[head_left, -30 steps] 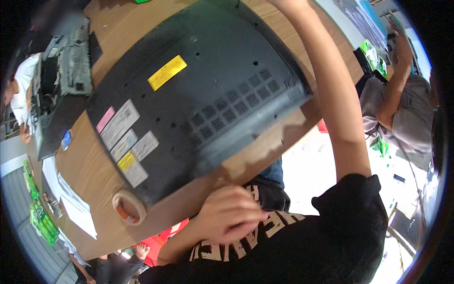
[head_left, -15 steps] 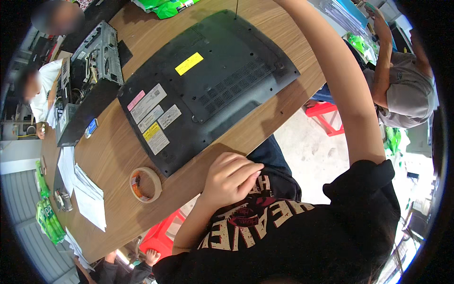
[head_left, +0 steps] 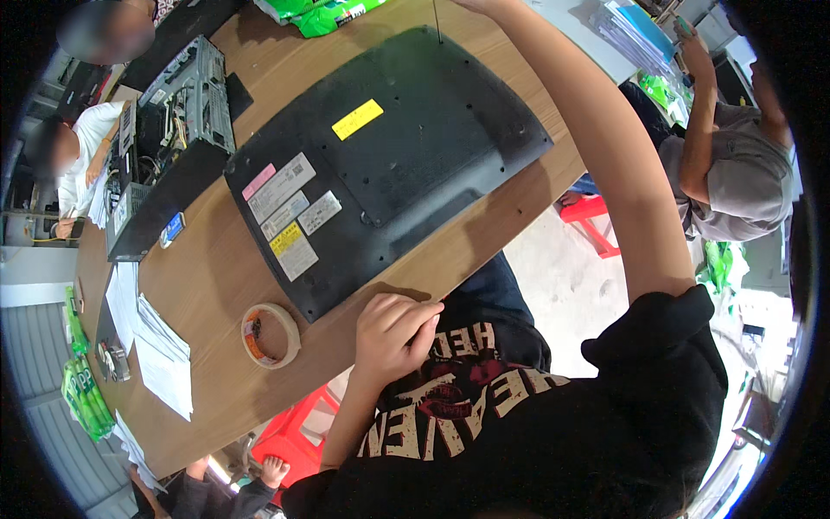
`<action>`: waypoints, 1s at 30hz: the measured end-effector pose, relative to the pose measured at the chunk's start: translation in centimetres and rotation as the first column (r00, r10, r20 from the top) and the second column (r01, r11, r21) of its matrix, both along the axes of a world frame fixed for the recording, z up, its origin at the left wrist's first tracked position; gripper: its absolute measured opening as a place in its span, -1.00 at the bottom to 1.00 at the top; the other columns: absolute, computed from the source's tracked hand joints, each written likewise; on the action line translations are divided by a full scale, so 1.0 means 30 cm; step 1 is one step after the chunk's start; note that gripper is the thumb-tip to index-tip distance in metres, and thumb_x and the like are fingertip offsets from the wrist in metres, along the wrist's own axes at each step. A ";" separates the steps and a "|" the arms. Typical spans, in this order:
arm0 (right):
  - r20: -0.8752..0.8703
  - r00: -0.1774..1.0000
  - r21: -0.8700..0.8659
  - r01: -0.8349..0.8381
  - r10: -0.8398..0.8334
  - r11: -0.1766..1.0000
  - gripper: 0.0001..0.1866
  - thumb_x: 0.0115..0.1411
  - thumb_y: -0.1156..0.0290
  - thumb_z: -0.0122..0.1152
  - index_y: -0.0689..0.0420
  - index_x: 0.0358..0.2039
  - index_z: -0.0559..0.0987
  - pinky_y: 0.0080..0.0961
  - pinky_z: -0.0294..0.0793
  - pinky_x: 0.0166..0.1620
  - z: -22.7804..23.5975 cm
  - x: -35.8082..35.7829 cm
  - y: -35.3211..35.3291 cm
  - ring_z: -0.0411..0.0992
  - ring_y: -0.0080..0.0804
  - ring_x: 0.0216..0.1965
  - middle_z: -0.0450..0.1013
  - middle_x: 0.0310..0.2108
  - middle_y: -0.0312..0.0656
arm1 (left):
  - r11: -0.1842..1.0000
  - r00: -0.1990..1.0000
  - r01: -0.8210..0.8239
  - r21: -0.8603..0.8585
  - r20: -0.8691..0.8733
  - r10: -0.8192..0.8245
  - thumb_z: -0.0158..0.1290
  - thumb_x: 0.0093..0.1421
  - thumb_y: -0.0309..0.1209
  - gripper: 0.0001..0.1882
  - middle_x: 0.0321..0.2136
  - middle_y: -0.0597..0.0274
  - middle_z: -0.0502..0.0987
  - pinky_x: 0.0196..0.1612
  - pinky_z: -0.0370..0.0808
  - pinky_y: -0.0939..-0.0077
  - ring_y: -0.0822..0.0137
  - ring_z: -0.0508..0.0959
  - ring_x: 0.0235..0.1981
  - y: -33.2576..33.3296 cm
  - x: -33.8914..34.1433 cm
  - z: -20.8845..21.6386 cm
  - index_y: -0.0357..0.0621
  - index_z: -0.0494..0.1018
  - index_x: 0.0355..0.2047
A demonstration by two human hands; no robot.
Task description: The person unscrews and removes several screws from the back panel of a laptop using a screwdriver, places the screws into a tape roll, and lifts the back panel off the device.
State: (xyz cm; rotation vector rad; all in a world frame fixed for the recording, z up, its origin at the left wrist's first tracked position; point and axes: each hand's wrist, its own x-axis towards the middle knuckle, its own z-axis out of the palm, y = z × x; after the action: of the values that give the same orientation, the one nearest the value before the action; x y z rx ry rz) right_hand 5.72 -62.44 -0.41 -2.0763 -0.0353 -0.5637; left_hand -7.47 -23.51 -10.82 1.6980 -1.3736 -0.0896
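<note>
A black laptop [head_left: 415,143] lies upside down on the wooden table, its screw holes and several stickers facing up. A thin screwdriver shaft [head_left: 438,22] stands upright on its far corner; the handle is out of the picture. My right hand [head_left: 475,4] is at the upper edge beside that shaft, fingers cut off, so its hold cannot be seen. At the near table edge, just below the laptop, my left hand [head_left: 393,336] is closed with curled fingers and thumb pressed in. Whatever it may hold is hidden.
A tape roll [head_left: 271,336] and loose papers [head_left: 160,359] lie left on the table [head_left: 203,259]. An opened computer case [head_left: 177,130] stands at far left, a green package [head_left: 333,13] at the back. People sit around; a red stool [head_left: 592,221] is at right.
My left hand has moved slightly left along the table edge, still closed. The screwdriver shaft stays on the laptop's far corner. The whole view has shifted a little.
</note>
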 end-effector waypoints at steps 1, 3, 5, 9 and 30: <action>0.024 0.993 -0.008 0.116 -0.115 0.993 -0.73 0.26 0.25 -0.13 0.05 -0.08 0.35 -0.57 0.34 -0.39 -0.012 0.009 -0.003 0.35 -0.57 -0.43 0.37 -0.46 -0.32 | 1.000 1.000 0.009 0.000 -0.004 -0.009 0.10 -0.07 -0.56 -0.88 -0.56 0.27 0.52 -0.43 0.37 0.43 0.29 0.50 -0.54 0.001 -0.002 -0.002 -0.14 0.48 -0.45; 0.072 0.975 0.180 0.197 -0.212 0.964 -0.73 0.25 0.21 -0.11 0.09 -0.18 0.41 -0.62 0.30 -0.38 -0.004 0.011 0.033 0.27 -0.62 -0.48 0.30 -0.54 -0.36 | 1.000 1.000 0.016 -0.005 -0.008 -0.016 0.09 -0.07 -0.57 -0.87 -0.55 0.26 0.53 -0.44 0.36 0.44 0.29 0.50 -0.54 0.001 0.004 -0.002 -0.14 0.48 -0.45; 0.094 0.994 0.367 0.014 -0.053 0.930 -0.72 0.25 0.21 -0.12 0.11 -0.18 0.42 -0.61 0.30 -0.38 -0.036 0.033 -0.044 0.26 -0.61 -0.48 0.28 -0.54 -0.36 | 1.000 0.999 0.025 -0.013 -0.025 -0.025 0.09 -0.07 -0.57 -0.87 -0.55 0.26 0.53 -0.44 0.36 0.44 0.29 0.49 -0.55 -0.011 0.000 0.001 -0.14 0.48 -0.45; 0.061 0.998 0.116 -0.015 0.008 0.993 -0.73 0.21 0.30 -0.05 0.23 -0.21 0.45 -0.58 0.36 -0.29 -0.012 0.017 -0.017 0.35 -0.58 -0.37 0.39 -0.43 -0.27 | 0.999 0.997 -0.040 0.007 -0.069 0.041 0.10 -0.10 -0.60 -0.89 -0.61 0.23 0.50 -0.45 0.36 0.47 0.27 0.49 -0.56 0.012 0.015 0.000 -0.17 0.52 -0.50; 0.176 0.896 -0.828 0.359 -0.407 0.432 -0.53 0.26 0.17 -0.33 0.25 -0.07 0.41 -0.13 0.38 -0.19 0.001 0.114 -0.114 0.42 0.09 -0.32 0.45 -0.40 0.11 | 0.976 0.804 -0.020 -0.219 -0.583 -0.115 -0.20 0.20 -0.30 -0.62 -0.28 0.15 0.47 -0.24 0.39 0.57 0.40 0.44 -0.31 -0.674 0.542 0.303 -0.37 0.34 -0.12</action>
State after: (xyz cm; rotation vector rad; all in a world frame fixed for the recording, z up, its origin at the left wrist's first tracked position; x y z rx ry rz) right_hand 9.12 -65.87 -0.38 -3.1248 0.2642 -0.8954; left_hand 8.78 -43.72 -1.73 1.2925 -0.9072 -0.4510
